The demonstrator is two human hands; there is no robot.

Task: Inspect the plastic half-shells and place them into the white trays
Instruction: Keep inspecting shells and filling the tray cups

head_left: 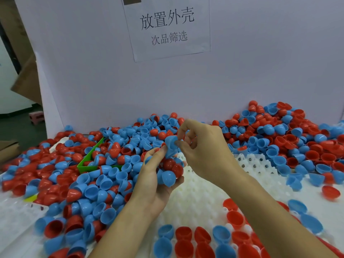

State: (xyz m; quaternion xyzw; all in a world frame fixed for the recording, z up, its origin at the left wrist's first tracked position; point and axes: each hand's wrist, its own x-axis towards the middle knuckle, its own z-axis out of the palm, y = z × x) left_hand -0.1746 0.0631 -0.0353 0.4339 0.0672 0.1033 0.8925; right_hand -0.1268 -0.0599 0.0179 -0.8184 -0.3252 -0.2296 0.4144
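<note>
My left hand (155, 180) cups a clutch of red and blue half-shells (170, 171) above the white tray (191, 200). My right hand (202, 148) pinches one blue half-shell (171, 144) between thumb and fingers, just above the left hand's handful. The tray's near rows hold several red and blue half-shells (201, 237), open side up. A big loose pile of red and blue half-shells (89, 175) covers the table on the left, the back and the right.
A green bin (87, 161) is half buried in the pile at the left. Another white tray (16, 218) lies at the near left. A white board with a paper sign (167, 28) stands behind the pile. Cardboard and a pink stool (36, 116) are at the far left.
</note>
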